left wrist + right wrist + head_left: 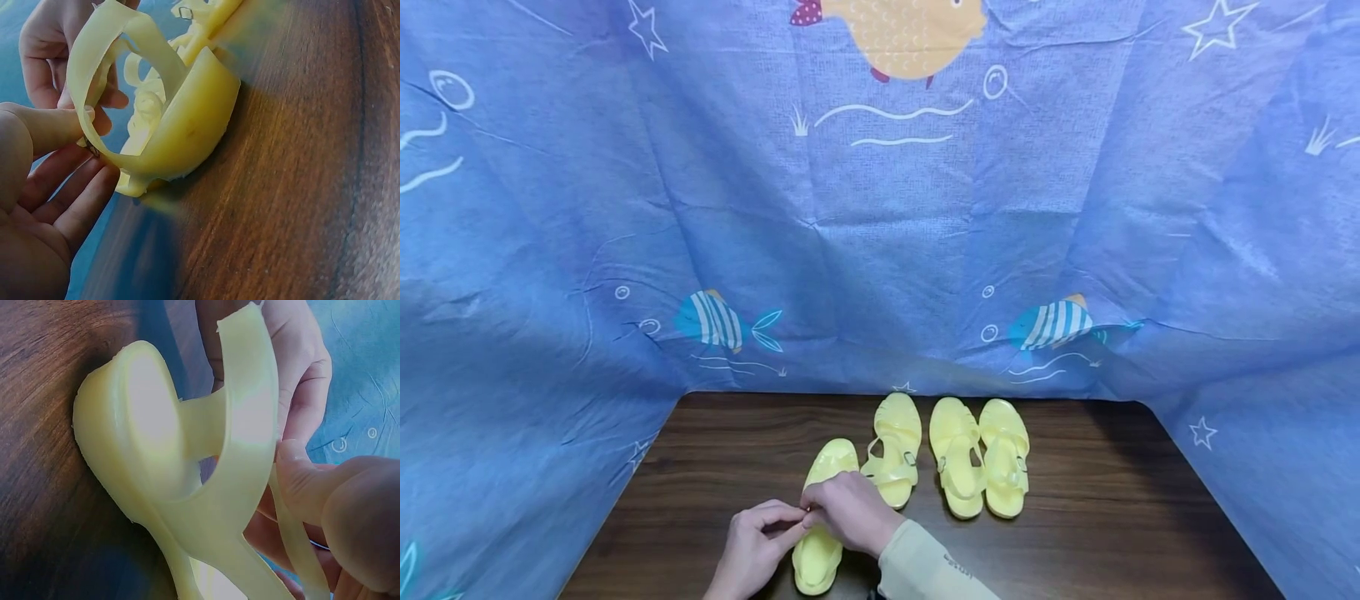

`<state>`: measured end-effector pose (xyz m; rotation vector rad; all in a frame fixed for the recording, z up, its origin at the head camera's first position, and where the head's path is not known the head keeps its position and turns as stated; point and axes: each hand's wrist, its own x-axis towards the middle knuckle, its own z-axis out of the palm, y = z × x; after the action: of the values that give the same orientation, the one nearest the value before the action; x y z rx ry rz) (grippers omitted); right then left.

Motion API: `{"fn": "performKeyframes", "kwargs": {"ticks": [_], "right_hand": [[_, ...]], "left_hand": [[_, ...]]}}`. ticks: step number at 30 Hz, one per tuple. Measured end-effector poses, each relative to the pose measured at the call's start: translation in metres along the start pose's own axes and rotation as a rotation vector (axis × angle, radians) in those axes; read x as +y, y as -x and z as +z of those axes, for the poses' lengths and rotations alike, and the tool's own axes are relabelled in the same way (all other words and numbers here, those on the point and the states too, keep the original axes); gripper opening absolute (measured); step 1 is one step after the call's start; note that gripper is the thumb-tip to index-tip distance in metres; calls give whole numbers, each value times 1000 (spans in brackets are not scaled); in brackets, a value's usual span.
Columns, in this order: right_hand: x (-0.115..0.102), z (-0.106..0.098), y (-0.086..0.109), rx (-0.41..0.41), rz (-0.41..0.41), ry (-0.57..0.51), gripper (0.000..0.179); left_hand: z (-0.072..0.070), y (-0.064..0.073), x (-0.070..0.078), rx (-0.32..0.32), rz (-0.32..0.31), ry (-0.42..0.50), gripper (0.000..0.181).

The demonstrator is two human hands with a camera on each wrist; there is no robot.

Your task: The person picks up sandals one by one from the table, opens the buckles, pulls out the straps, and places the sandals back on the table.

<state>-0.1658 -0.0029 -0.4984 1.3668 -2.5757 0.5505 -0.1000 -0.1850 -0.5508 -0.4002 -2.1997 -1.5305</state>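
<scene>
A yellow jelly sandal (pixel 817 557) lies on the table, toe toward the back, partly hidden by both hands. My left hand (pixel 754 537) pinches its ankle strap (pixel 78 62) at the left side, thumb against fingers, close to a small metal buckle (pixel 91 147). From over the sandal, my right hand (pixel 853 510) meets the left at the same spot. In the right wrist view a narrow strap end (pixel 297 544) runs between its thumb and fingers. The loop of the strap stands raised above the heel.
Just right of the hands lies another yellow sandal (pixel 897 429). Farther right, a pair rests side by side, a left one (pixel 955 425) and a right one (pixel 1003 429), buckles fastened. A blue fish-print cloth (pixel 880 275) hangs behind the dark wooden table (pixel 1112 533).
</scene>
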Motion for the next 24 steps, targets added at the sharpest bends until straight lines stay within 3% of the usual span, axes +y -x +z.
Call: {"fn": "performKeyframes", "kwargs": {"ticks": [5,12,18,24], "right_hand": [[1,-1,1,-9,4,-9,6],[8,-6,5,-64,25,-16,4],[13,-8,8,-78,48,-10,7],[6,-6,8,-54,-58,46,6]], "left_hand": [[-1,1,-1,2,-28,-10,22],[-9,2,-3,27,-160,-33,18],[-11,4,0,59,-163,-62,16],[-9,3,1,47,-158,-35,18]]}}
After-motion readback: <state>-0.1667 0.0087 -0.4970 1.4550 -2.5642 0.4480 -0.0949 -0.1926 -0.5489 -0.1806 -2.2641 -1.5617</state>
